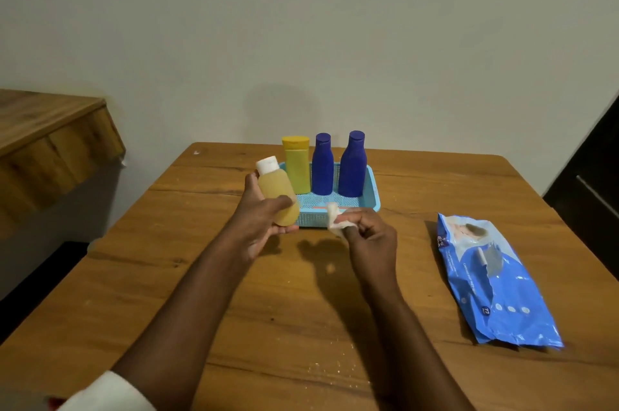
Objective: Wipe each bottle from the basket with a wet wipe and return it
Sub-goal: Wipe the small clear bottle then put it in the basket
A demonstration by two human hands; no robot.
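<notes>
The blue basket sits on the wooden table, toward the far edge, near the wall. Three bottles stand upright in it along its far side: a yellow bottle at the left end, a small blue bottle next to it, and a taller blue bottle to the right of that. The near part of the basket floor is bare mesh.

The left hand is raised just in front of the basket's left corner, and it grips a clear bottle filled with pale amber liquid. The fingers wrap around the back of the bottle and the thumb presses across its front, so the hand is clamped on it. The bottle tilts a little to the left, its white cap pointing up and away, level with the yellow bottle's shoulder. Its lower end overlaps the basket's near left corner in the view.

The right hand is just in front of the basket's near wall, to the right of the clear bottle and apart from it. Its fingers are curled together and pinch a crumpled white wipe, which sticks out to the left toward the bottle without touching it.

A blue pack of wipes lies flat on the table well to the right of the basket, its long side running toward the near edge. A white sleeve shows on the left arm at the bottom of the view.
</notes>
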